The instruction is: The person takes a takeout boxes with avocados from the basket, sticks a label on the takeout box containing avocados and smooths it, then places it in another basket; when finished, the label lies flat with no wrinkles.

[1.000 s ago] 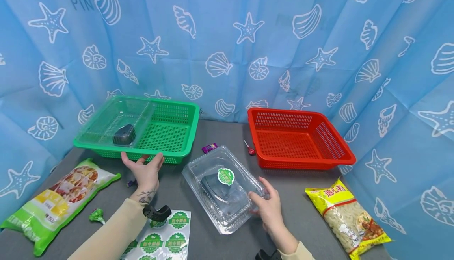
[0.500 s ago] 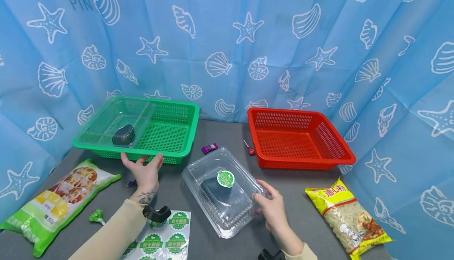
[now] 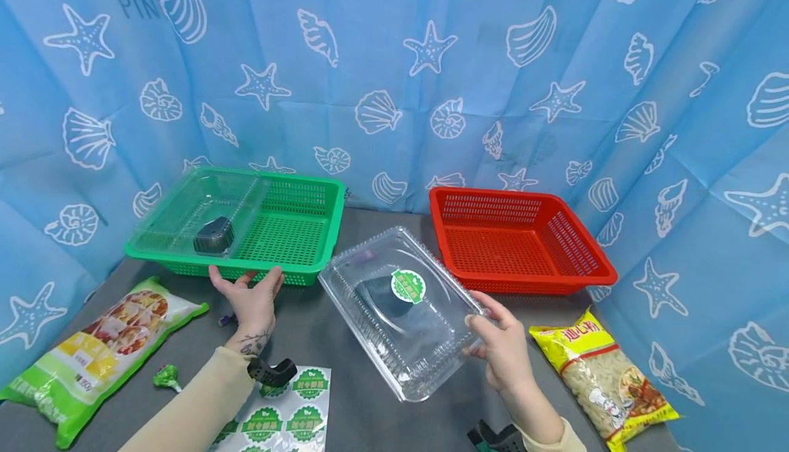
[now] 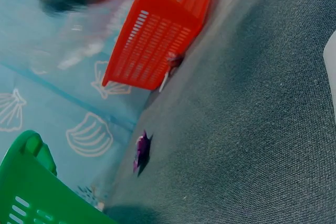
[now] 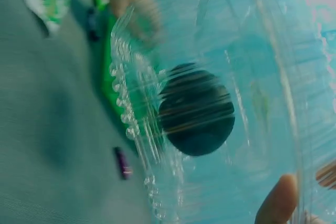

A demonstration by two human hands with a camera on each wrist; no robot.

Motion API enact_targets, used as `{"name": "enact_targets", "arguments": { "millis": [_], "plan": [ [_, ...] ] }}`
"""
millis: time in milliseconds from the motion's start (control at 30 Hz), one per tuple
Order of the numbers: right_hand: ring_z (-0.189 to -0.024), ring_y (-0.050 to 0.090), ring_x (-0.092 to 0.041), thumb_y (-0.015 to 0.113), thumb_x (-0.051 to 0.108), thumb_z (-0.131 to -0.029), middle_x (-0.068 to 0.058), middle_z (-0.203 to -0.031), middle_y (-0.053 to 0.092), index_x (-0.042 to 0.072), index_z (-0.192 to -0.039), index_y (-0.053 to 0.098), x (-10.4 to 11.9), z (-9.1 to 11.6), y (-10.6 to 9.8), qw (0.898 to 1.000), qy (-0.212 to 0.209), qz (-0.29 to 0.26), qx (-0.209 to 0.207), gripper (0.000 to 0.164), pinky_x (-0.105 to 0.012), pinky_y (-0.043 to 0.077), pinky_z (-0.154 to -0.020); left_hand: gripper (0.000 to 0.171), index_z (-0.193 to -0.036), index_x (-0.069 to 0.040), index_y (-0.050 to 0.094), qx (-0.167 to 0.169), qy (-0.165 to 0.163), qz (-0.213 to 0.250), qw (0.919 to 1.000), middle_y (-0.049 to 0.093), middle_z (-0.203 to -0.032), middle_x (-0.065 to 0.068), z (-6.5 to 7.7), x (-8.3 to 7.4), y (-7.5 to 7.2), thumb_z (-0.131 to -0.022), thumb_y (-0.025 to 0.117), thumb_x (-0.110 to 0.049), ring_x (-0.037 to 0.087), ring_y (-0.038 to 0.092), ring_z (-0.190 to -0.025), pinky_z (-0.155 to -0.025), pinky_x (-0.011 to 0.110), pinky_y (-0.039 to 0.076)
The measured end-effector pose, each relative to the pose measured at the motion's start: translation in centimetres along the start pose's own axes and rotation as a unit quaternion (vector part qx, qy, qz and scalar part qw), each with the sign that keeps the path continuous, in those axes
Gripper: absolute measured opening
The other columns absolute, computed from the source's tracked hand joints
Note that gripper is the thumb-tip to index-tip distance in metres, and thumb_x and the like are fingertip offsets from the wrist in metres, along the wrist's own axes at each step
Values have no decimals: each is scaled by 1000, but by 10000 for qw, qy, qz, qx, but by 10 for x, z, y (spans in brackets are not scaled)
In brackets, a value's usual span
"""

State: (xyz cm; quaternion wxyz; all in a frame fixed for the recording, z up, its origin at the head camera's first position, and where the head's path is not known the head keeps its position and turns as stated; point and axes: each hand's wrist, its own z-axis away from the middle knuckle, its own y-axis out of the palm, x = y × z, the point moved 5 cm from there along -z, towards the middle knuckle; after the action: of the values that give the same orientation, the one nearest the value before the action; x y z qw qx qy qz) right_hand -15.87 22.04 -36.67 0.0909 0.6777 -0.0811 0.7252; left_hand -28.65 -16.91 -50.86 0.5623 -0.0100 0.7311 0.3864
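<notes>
My right hand (image 3: 508,342) grips the lower right edge of a clear lidded plastic food box (image 3: 425,349), its thumb on top. The box is raised and tilted above the table, with a round green sticker (image 3: 408,286) on its lid. Inside lies a dark rounded thing (image 5: 197,111) whose kind I cannot tell. My left hand (image 3: 253,305) rests with spread fingers at the front of a green plastic basket (image 3: 308,270). Another clear box (image 3: 179,222) sits in the left part of that basket, with a dark lump (image 3: 214,235) inside.
A red basket (image 3: 530,284) stands at the back right. At the left lies a green food bag (image 3: 105,349), at the right a yellow one (image 3: 607,383). A sticker sheet (image 3: 286,411), a green lollipop (image 3: 166,377) and a small purple packet (image 4: 142,153) lie on the table.
The right hand has lifted the clear box off the table and moved it slightly rightward. The box now covers the purple packet and lollipop in the head view. The left hand has stayed put.
</notes>
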Motion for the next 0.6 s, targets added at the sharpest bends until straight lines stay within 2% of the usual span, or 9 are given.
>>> {"name": "enact_targets", "arguments": {
  "millis": [200, 333, 400, 533, 600],
  "plan": [
    [-65, 56, -14, 51, 1, -82, -3, -86, 47, 6, -119, 49, 38, -22, -15, 9977, -203, -471, -440, 38, -27, 49, -45, 114, -124, -56, -6, 119, -41, 49, 9999, 37, -103, 15, 3, -7, 4, -62, 77, -8, 31, 59, -75, -71, 40, 50],
    [-72, 58, -17, 55, 9, -83, -6, -96, 47, 10, -121, 50, 54, -46, -28, 9920, -313, -887, -843, 38, -30, 51, -51, 115, -125, -55, -9, 184, -106, 73, 9997, 37, -102, 13, 4, -8, 6, -64, 75, -6, 31, 59, -76, -72, 39, 50],
    [-77, 58, -20, 57, 11, -82, -8, -101, 47, 12, -120, 52, 57, -60, -35, 9879, -381, -1038, -1087, 38, -32, 51, -53, 115, -124, -56, -9, 167, -112, 99, 9997, 37, -103, 12, 2, -6, 5, -64, 76, -6, 32, 58, -77, -72, 40, 50],
    [-83, 55, -25, 60, 13, -80, -7, -100, 47, 14, -117, 54, 55, -89, -48, 9799, -476, -1014, -1649, 38, -31, 51, -53, 113, -123, -59, -3, 20, 15, 119, 9999, 37, -105, 15, -2, 4, 0, -61, 78, -10, 35, 58, -79, -74, 42, 49],
    [-82, 54, -25, 60, 11, -79, -6, -97, 46, 13, -116, 54, 52, -101, -53, 9769, -463, -929, -1870, 38, -31, 51, -52, 113, -123, -59, -4, -10, -66, 87, 9999, 37, -105, 14, 1, -1, 3, -61, 78, -10, 35, 58, -80, -75, 42, 49]
  ]
}}
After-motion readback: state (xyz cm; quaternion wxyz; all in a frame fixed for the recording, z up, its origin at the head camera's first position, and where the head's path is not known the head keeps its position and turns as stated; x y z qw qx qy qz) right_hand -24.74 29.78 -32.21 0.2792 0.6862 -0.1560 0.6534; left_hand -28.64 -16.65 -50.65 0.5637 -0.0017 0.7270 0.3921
